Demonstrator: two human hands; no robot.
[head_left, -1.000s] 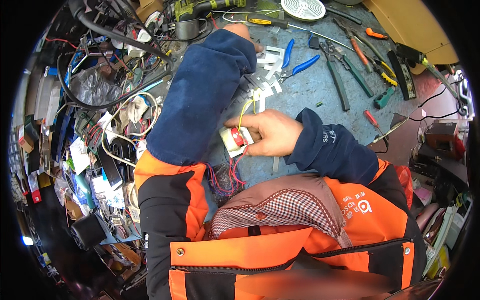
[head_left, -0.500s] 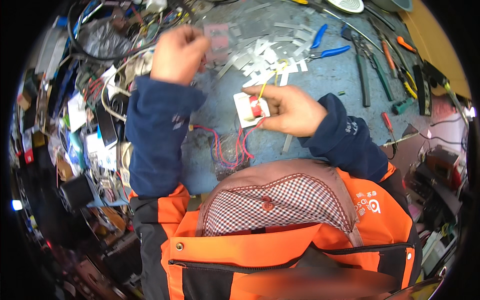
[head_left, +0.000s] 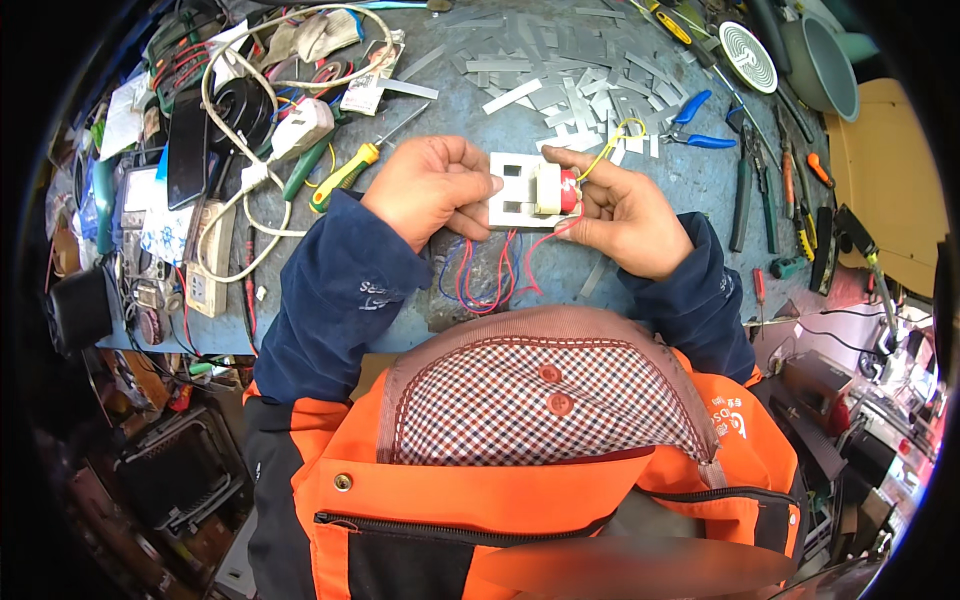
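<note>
Between my two hands is a small transformer, its cream bobbin (head_left: 547, 188) wound with a red coil (head_left: 569, 190) and set in a pale flat metal core (head_left: 514, 189) that shows two rectangular windows. My right hand (head_left: 640, 218) grips it from the right, thumb below and fingers above. At its left edge, the fingers of my left hand (head_left: 425, 187) are closed in a pinch against the core; whether a separate thin plate is between them cannot be made out. A yellow wire (head_left: 604, 152) curls up from the coil. Red and blue wires (head_left: 492, 295) hang below.
Thin grey metal strips (head_left: 560, 88) lie scattered across the blue bench top (head_left: 400, 318). Blue-handled pliers (head_left: 700, 138) and green-handled pliers (head_left: 750, 190) lie to the right. A yellow-green screwdriver (head_left: 350, 173), cables (head_left: 245, 180) and a multimeter (head_left: 145, 200) crowd the left side.
My left hand has come down and right, from above the bench onto the core's left edge. The transformer, in my right hand, has turned so its core windows show. The view has shifted.
</note>
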